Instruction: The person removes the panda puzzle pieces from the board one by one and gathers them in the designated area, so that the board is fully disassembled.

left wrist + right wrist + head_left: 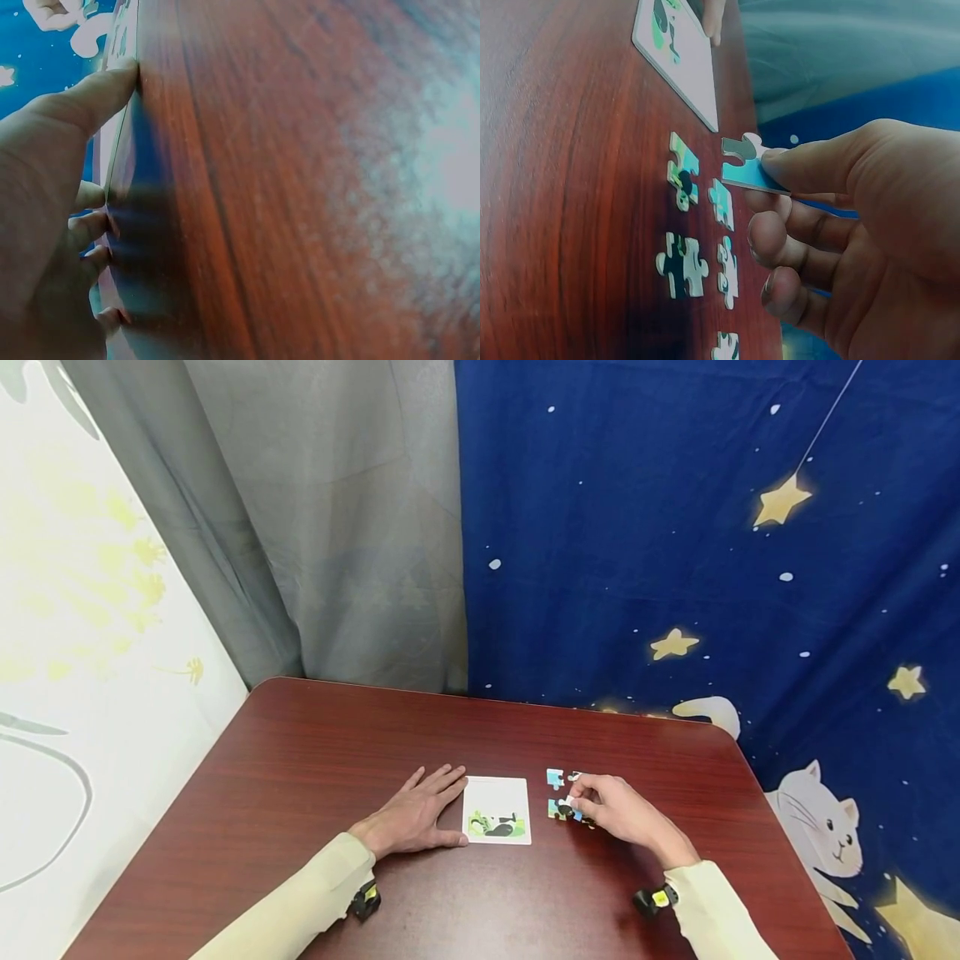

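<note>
My left hand [415,817] lies spread on the table, thumb and fingertips at the left edge of a white puzzle board [497,795]. The board's lower part shows a green and black picture; its upper part is plain white. In the left wrist view, the thumb [97,97] reaches straight to the board's edge. My right hand [622,814] pinches a blue, grey and white jigsaw piece [751,174] between thumb and fingers, above the table right of the board. Below it lie several loose jigsaw pieces [684,266], partly hidden by the hand in the head view.
The dark red wooden table [337,727] has rounded far corners. Behind it hang a grey curtain [360,568] and a blue curtain [600,568] with stars and a cat. A white patterned panel [97,652] stands along the left side.
</note>
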`<state>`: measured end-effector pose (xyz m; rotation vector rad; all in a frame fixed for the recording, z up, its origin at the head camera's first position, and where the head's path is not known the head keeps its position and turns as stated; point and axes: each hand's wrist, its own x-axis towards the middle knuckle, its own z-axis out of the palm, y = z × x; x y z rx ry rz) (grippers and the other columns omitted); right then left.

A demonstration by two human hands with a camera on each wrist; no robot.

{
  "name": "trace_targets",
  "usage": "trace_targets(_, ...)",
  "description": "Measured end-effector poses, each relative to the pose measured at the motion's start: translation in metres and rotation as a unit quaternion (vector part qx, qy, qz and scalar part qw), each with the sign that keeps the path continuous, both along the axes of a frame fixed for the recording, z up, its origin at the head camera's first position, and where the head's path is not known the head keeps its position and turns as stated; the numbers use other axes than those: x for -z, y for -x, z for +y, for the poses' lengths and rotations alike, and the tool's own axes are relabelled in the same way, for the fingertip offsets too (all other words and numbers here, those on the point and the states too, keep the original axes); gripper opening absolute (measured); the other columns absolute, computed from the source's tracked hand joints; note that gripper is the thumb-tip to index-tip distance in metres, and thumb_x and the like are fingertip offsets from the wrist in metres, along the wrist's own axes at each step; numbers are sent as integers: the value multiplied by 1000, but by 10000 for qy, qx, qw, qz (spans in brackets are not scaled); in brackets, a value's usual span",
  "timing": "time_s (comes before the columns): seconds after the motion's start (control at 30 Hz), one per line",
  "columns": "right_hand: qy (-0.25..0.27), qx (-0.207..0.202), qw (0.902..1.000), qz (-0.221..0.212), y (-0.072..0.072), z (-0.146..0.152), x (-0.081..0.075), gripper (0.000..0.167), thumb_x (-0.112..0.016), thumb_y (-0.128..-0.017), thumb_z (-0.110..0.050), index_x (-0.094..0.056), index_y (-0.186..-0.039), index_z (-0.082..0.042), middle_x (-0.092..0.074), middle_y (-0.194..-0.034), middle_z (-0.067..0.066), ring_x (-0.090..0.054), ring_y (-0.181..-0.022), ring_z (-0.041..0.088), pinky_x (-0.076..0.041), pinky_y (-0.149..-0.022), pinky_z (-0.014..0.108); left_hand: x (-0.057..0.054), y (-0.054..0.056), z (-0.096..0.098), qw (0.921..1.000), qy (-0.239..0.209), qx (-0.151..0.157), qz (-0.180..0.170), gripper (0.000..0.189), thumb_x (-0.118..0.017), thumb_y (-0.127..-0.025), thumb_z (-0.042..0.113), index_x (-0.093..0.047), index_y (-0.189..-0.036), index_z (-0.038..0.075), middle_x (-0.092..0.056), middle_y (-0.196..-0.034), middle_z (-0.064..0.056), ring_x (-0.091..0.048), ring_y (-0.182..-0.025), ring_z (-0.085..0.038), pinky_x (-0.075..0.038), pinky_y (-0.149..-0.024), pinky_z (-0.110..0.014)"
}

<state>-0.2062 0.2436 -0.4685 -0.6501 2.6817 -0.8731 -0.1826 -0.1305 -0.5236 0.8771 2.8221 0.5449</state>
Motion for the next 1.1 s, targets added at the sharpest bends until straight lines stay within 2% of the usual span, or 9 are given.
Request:
trace_targets(0.37, -11, 383, 9991, -169, 2, 23, -5, 6, -67, -103, -14, -73, -102, -14, -68, -81, 5, -54, -61, 7, -47, -57, 24, 2, -1, 0, 10000, 25, -6, -23, 96, -70, -94, 64, -39, -165, 7, -33, -176, -11, -29, -165, -36, -21, -133, -66)
trace_targets(0.5, -34, 392, 9990, -211, 1, 32, -3, 6, -68, -103, -14, -74, -102, -12, -71, -84, 9, -55, -61, 8, -48, -57, 25, 3, -2, 0, 10000, 6, -1, -28, 96, -70, -94, 64, -40, -165, 7, -34, -176, -12, -29, -165, -37, -21, -133, -66)
trace_targets(0.73, 121, 413, 9988, -248, 0, 51, 4, 6, -69, -102, -11, -73, -98, -10, -70, -81, 8, -55, -61, 6, -50, -57, 23, 3, -3, 0, 10000, 24, -3, 22, 95, -70, -94, 64, -40, -165, 7, -34, -176, -12, -29, -165, -37, -21, -133, -66)
trace_targets(1.1, 33, 624, 9971, -442, -2, 73, 13, 7, -70, -100, -7, -74, -95, -10, -69, -81, 4, -56, -63, 8, -49, -57, 23, 3, -1, 0, 10000, 35, -25, 33, 97, -69, -94, 66, -39, -166, 8, -33, -176, -11, -29, -165, -36, -20, -133, -65)
